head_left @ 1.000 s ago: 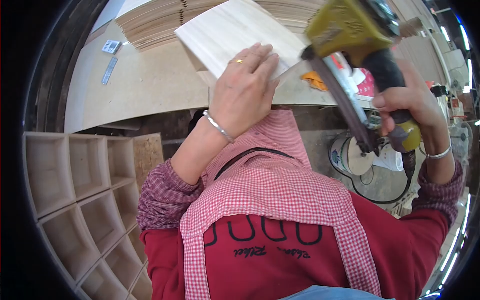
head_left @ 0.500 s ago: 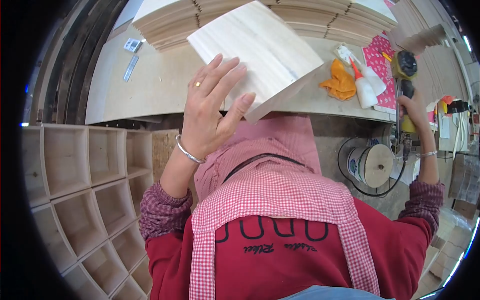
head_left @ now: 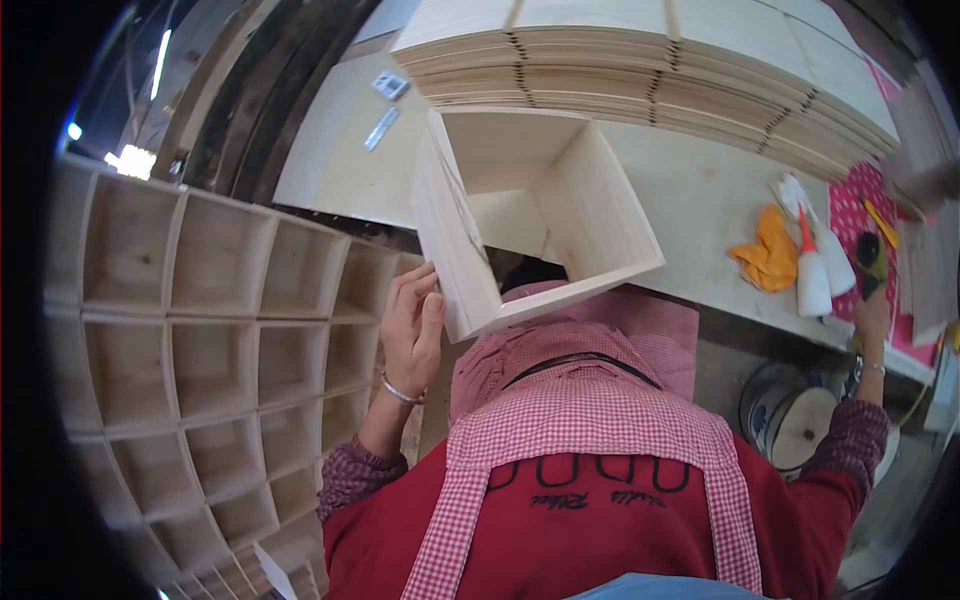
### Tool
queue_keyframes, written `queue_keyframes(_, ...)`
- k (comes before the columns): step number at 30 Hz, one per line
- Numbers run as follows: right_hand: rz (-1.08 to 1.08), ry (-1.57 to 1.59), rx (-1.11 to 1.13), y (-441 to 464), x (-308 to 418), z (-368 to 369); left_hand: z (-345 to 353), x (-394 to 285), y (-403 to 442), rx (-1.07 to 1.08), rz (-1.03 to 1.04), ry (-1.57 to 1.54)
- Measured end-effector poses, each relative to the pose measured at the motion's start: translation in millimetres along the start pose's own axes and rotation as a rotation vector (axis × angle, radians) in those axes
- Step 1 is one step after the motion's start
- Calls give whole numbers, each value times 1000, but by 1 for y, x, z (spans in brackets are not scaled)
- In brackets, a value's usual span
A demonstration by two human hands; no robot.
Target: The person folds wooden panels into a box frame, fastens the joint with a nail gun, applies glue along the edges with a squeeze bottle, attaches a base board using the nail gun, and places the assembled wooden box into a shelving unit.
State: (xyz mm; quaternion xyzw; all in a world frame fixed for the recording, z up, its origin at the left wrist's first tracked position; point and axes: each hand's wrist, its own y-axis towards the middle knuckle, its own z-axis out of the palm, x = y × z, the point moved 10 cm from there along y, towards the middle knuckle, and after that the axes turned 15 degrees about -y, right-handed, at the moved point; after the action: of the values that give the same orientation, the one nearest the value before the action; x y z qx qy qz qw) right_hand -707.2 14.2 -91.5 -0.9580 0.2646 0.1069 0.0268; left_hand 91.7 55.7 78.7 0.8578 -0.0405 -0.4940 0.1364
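A pale four-sided wooden box frame (head_left: 602,205) sits tilted over the front edge of the workbench. Through its open middle I see bench top and a dark gap. My left hand (head_left: 412,325) presses against the lower end of the frame's left wall, fingers held together and thumb alongside; its exact grip is partly hidden. Far to the right, my right hand (head_left: 872,315) is closed around the handle of a yellow-and-black air nail gun (head_left: 872,262), over the pink patterned cloth (head_left: 862,190). The tool is small and blurred here.
Stacked thin wooden boards (head_left: 590,65) line the back of the workbench (head_left: 690,185). Near the right end are an orange cloth (head_left: 768,250) and a white glue bottle (head_left: 813,285) with a red nozzle. Wooden compartments (head_left: 215,255) stand at left, a round spool (head_left: 803,425) below the bench.
The box frame has turned so its open side faces up toward me. My left hand has shifted from its flat face to a side wall. The right hand has lowered the nail gun toward the cloth.
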Motion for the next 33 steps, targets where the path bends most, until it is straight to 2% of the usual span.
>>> queue_keyframes(4,93,-142,-39,35,-3,13,-12,28,-11,-129,-149,-49)
queue_keyframes(5,87,-137,-33,37,5,8,-15,34,-15,-129,-152,-39)
queue_keyframes(7,130,29,64,36,12,1,-24,64,-25,-195,-311,-247)
queue_keyframes(10,183,45,-17,46,-11,17,-22,71,-22,-196,-319,-299)
queue_keyframes(13,181,97,53,53,-18,19,-25,66,-20,-240,-275,-222)
queue_keyframes(17,91,-86,-24,42,42,-49,-29,57,-18,-255,-303,-252)
queue_keyframes(19,-48,-45,-254,21,84,-98,-28,61,-21,-282,-329,-336)
queue_keyframes(20,-49,-54,-248,5,98,-113,-23,65,-21,-278,-339,-339)
queue_keyframes(22,-155,416,-150,-23,147,-136,-16,72,-23,-289,-319,-305)
queue_keyframes(23,-180,439,-151,-37,176,-145,-16,76,-24,-317,-312,-284)
queue_keyframes(25,-433,848,-1,-77,252,-155,-8,76,-22,-245,-280,-243)
queue_keyframes(26,-467,872,2,-94,283,-159,-13,72,-25,-277,-275,-218)
queue_keyframes(28,-623,1242,460,-141,355,-150,-9,76,-28,-273,-344,-324)
queue_keyframes(29,-641,1248,460,-159,373,-163,-10,76,-28,-288,-338,-317)
queue_keyframes(31,-729,1382,685,-203,410,-181,-9,77,-29,-295,-327,-352)
queue_keyframes(33,-750,1389,726,-224,424,-191,-7,77,-29,-313,-306,-350)
